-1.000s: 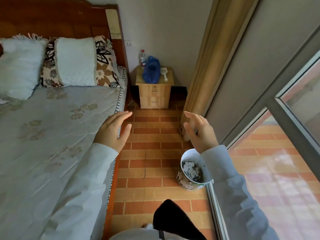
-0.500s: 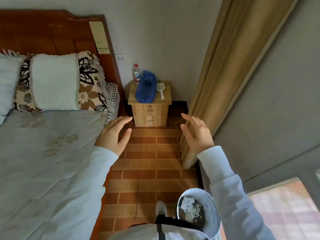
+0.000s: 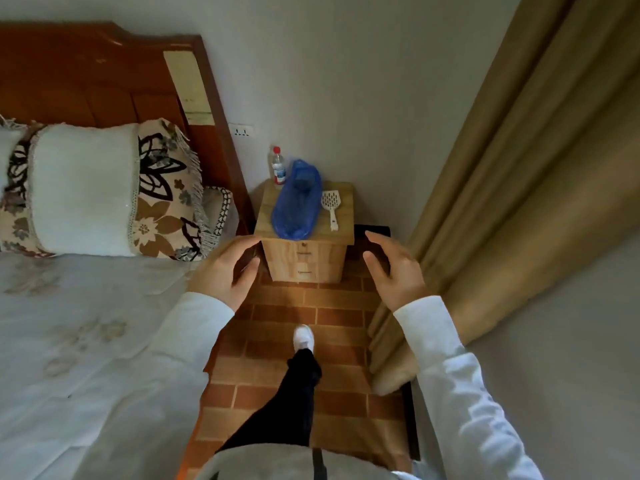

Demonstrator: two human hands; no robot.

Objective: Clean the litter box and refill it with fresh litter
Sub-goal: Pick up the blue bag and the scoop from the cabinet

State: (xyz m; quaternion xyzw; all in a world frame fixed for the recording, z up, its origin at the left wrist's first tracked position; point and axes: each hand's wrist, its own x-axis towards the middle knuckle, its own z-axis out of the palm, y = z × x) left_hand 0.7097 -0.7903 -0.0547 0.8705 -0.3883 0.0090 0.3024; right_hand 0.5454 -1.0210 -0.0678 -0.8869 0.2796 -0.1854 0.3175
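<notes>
A small wooden nightstand (image 3: 306, 263) stands against the far wall. On its top lie a blue plastic bag (image 3: 297, 206) and, to the right of it, a white slotted litter scoop (image 3: 331, 206). A clear bottle with a red cap (image 3: 278, 166) stands at the back left corner. My left hand (image 3: 228, 270) and my right hand (image 3: 394, 270) are raised in front of the nightstand, one on each side, fingers apart and holding nothing. No litter box is in view.
A bed (image 3: 86, 341) with patterned pillows (image 3: 93, 188) and a wooden headboard fills the left. A tan curtain (image 3: 512, 188) hangs on the right. A narrow brick-tiled floor strip (image 3: 332, 341) runs between them, with my leg and white shoe (image 3: 303, 337) stepping on it.
I have walked toward the nightstand, which is now closer and larger. The white bucket of scraps on the floor has passed out of view behind me. Both hands stay raised and empty.
</notes>
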